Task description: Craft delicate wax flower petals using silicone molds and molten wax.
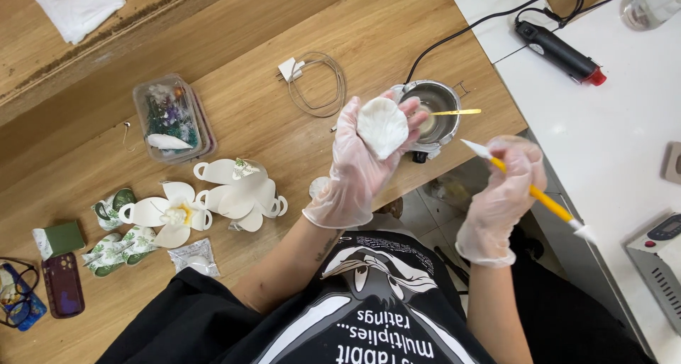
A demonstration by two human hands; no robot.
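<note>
- The small metal pot (434,116) in the upper middle of the frame is partly hidden behind the left hand's fingertips; what lies inside it is hard to make out.
- At the right edge a grey device (660,265) is cut off by the frame, and a clear bottle (649,6) is cropped at the upper right corner.
- The white shell shape (382,126) rests in the palm of the left hand (362,158), just left of the pot, its ribbed face turned up toward the camera, its broad rounded end toward the upper right and its narrow end toward the lower centre.
- The yellow-handled tool (528,188) runs diagonally, one white tip at the upper left near the shell shape and the other at the lower right.
- The left hand, gloved, is held palm up with fingers spread and slightly curled, cradling the shell shape; its forearm rises from the lower centre.
- The right hand (504,201), gloved, is closed around the tool's middle in a pen-like grip, right of centre.
- White flower-like pieces (234,190) lie on the wooden table (284,24) at centre left.
</note>
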